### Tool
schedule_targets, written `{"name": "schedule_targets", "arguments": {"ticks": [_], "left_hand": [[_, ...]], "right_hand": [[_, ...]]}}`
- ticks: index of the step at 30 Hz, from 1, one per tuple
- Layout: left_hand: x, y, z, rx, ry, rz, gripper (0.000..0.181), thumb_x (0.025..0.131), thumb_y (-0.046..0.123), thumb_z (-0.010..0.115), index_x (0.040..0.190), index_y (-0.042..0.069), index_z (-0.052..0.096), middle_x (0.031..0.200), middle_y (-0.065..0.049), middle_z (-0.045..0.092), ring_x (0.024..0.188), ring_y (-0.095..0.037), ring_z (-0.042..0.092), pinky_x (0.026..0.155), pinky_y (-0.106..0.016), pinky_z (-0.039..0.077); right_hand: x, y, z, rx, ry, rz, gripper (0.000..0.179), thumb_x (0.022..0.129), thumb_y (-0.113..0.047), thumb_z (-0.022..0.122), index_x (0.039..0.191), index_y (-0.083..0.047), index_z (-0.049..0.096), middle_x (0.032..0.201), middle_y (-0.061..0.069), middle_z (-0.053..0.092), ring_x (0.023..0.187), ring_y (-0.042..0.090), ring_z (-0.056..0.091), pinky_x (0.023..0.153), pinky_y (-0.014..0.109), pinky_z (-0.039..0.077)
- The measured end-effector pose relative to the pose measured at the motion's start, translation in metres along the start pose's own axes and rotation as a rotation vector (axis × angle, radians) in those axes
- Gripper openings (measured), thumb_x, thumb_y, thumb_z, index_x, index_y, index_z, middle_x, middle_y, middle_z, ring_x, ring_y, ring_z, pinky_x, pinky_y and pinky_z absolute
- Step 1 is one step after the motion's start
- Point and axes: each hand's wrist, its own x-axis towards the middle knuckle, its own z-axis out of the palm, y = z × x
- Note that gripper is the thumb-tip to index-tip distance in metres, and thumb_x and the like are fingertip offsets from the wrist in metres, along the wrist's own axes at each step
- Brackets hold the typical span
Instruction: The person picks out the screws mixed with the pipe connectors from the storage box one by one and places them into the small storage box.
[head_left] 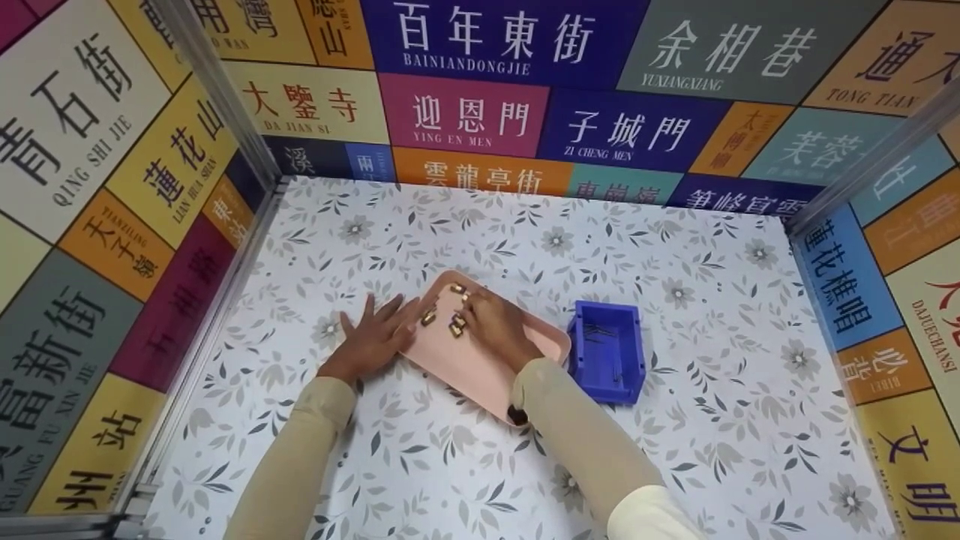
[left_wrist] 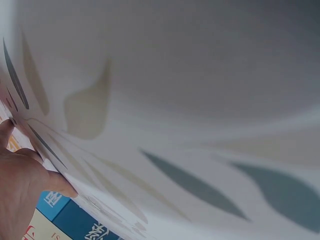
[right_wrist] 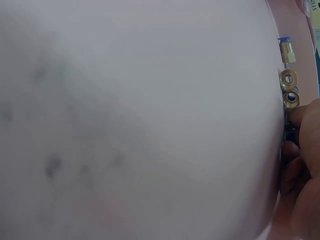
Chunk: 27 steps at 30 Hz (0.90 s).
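The small brass fittings (head_left: 457, 325) lie in loose groups on the pink tray (head_left: 472, 367), toward its far left part; the tray rests on the desk (head_left: 450, 472) with the leaf pattern. The right hand (head_left: 495, 328) is over the tray, its fingers bent down at the fittings. Its grip looks nearly closed, but I cannot tell if a fitting is held inside. The left hand (head_left: 375, 337) has its fingers spread, at the left edge of the tray, and its grip seems to hold nothing.

I judge the fittings to be hard, stiff and rather heavy for their size, smooth, and able to roll. A pinch across the flat sides of the brass body should be safer than by the blue collar (right_wrist: 284, 39), probably plastic.
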Motion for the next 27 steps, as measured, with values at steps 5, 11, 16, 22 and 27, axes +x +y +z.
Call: {"name": "schedule_targets", "arguments": {"ticks": [5, 11, 16, 22, 27], "left_hand": [[0.000, -0.002, 0.000, -0.015, -0.006, 0.004, 0.056, 0.105, 0.066, 0.025, 0.159, 0.054, 0.013, 0.173, 0.009, 0.015, 0.157, -0.044, -0.011, 0.110, -0.081, -0.017], [0.001, -0.002, 0.001, -0.019, -0.014, -0.004, 0.058, 0.104, 0.068, 0.024, 0.159, 0.055, 0.013, 0.172, 0.011, 0.014, 0.158, -0.043, -0.012, 0.110, -0.080, -0.018], [0.001, 0.000, 0.001, -0.008, -0.017, -0.012, 0.058, 0.104, 0.068, 0.024, 0.159, 0.054, 0.014, 0.172, 0.010, 0.014, 0.158, -0.043, -0.011, 0.111, -0.080, -0.017], [0.000, 0.001, -0.001, -0.010, -0.015, -0.013, 0.057, 0.105, 0.067, 0.025, 0.159, 0.054, 0.014, 0.172, 0.010, 0.014, 0.158, -0.042, -0.011, 0.111, -0.080, -0.017], [-0.001, 0.001, -0.001, -0.015, -0.012, -0.019, 0.057, 0.105, 0.067, 0.024, 0.159, 0.054, 0.013, 0.172, 0.010, 0.014, 0.158, -0.042, -0.011, 0.111, -0.079, -0.017]], "right_hand": [[0.000, 0.001, -0.003, 0.082, -0.018, 0.009, 0.014, 0.098, -0.025, 0.071, 0.091, -0.013, 0.073, 0.093, 0.002, 0.069, 0.081, 0.021, 0.068, 0.072, 0.039, 0.057], [0.000, 0.002, -0.007, 0.153, -0.039, 0.033, 0.016, 0.099, -0.027, 0.070, 0.091, -0.013, 0.071, 0.094, 0.002, 0.068, 0.081, 0.018, 0.065, 0.072, 0.037, 0.055], [-0.001, 0.002, -0.013, 0.216, -0.037, 0.067, 0.013, 0.099, -0.024, 0.069, 0.090, -0.015, 0.070, 0.091, 0.000, 0.066, 0.078, 0.015, 0.061, 0.070, 0.034, 0.052], [0.003, 0.001, -0.023, 0.271, -0.033, 0.099, 0.015, 0.099, -0.025, 0.069, 0.088, -0.015, 0.070, 0.082, 0.000, 0.059, 0.071, 0.013, 0.055, 0.064, 0.030, 0.045], [0.005, 0.002, -0.033, 0.272, -0.011, 0.092, 0.017, 0.099, -0.025, 0.070, 0.087, -0.013, 0.071, 0.080, 0.001, 0.057, 0.070, 0.014, 0.054, 0.063, 0.030, 0.045]]}}
